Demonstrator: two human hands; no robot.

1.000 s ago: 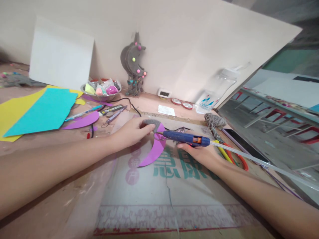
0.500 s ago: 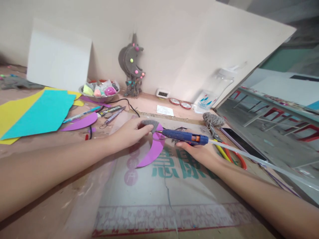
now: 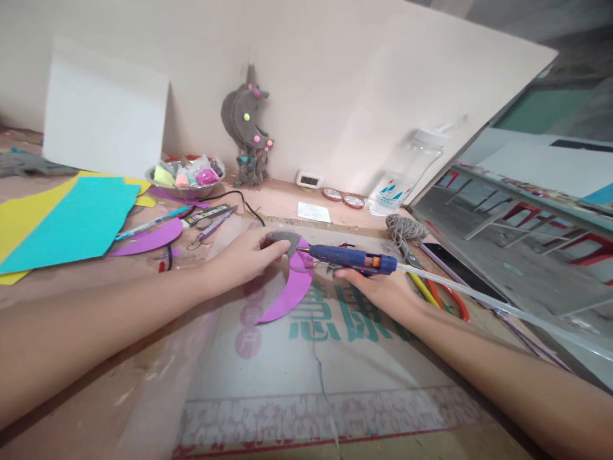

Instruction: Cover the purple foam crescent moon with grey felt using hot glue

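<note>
A purple paper crescent (image 3: 289, 295) has its upper end wrapped in grey yarn. My left hand (image 3: 249, 255) pinches that wrapped end between thumb and fingers. My right hand (image 3: 378, 287) is closed around a blue glue gun (image 3: 352, 257), with a long clear glue stick (image 3: 460, 284) coming out of its back. The gun's nozzle meets the crescent just beside the edge of the yarn wrapping. A thin grey strand runs down over the printed plastic sheet (image 3: 258, 377) under my hands.
Left: cyan sheet (image 3: 76, 223), purple piece (image 3: 148, 238), pens and cutter, bowl (image 3: 186, 190) of clay packets. Behind: grey moon ornament (image 3: 246, 121), timer (image 3: 309, 179), bottle (image 3: 407, 169). Right: yarn ball (image 3: 405, 228), scissors (image 3: 433, 291), phone (image 3: 464, 271).
The whole view has shifted slightly, so most things appear a little further left. Both hands keep their holds, with the nozzle still at the yarn's edge.
</note>
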